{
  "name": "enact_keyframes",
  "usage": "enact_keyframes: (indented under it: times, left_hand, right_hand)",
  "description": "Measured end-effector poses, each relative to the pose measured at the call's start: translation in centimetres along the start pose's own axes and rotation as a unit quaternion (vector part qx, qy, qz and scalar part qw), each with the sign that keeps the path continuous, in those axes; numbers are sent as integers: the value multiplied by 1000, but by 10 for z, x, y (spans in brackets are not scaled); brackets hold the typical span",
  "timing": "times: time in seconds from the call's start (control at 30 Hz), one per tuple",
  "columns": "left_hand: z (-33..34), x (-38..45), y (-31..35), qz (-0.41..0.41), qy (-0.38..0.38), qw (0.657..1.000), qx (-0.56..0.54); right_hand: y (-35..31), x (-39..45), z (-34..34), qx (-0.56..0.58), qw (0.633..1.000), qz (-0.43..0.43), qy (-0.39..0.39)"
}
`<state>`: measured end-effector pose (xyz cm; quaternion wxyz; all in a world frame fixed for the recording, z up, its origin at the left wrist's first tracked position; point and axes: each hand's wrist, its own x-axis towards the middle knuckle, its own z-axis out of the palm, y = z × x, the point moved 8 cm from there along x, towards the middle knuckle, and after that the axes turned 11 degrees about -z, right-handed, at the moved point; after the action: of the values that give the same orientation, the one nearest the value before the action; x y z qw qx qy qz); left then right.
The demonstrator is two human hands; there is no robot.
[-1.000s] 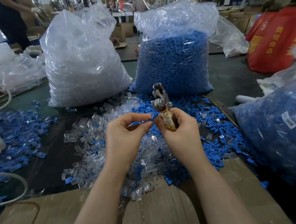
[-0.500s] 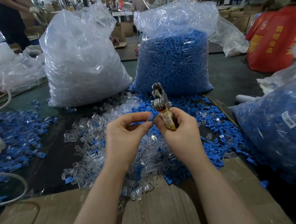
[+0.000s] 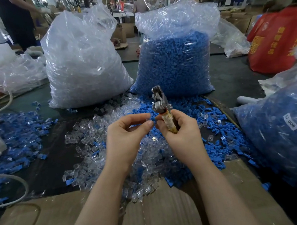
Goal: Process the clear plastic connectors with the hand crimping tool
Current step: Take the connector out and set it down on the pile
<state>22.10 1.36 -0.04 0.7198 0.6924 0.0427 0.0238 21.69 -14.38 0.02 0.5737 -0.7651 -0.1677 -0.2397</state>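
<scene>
White sticker [image 3: 290, 121] reading "BOO 12", upside down, on the blue-filled bag [image 3: 282, 135]; yellow characters on red bag [image 3: 278, 41], illegible.

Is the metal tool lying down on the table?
No, the right hand grips the tool by its handle and holds it upright above the loose pieces.

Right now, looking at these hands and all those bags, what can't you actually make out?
All in the head view:
- What the left hand pinches: too small, hidden by its fingertips.
- The crimping tool: its handles are buried in the right hand.
- The label on the right-edge blue bag: partly legible, upside down.
- The background: blurred.
</scene>
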Motion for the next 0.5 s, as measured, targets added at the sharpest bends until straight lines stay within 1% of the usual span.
enact_keyframes:
  times: [0.13, 0.23, 0.5]
  left_hand:
    - [-2, 1, -5, -22, 3, 998, -50]
    - [-4, 1, -6, -31, 7, 997, -67]
    - [-2, 0, -1, -9, 4, 1000, 5]
  right_hand:
    - [5, 0, -7, 6, 1000, 15, 15]
    - [6, 1, -9, 4, 1000, 14, 15]
    - [-1, 1, 3, 11, 1000, -4, -15]
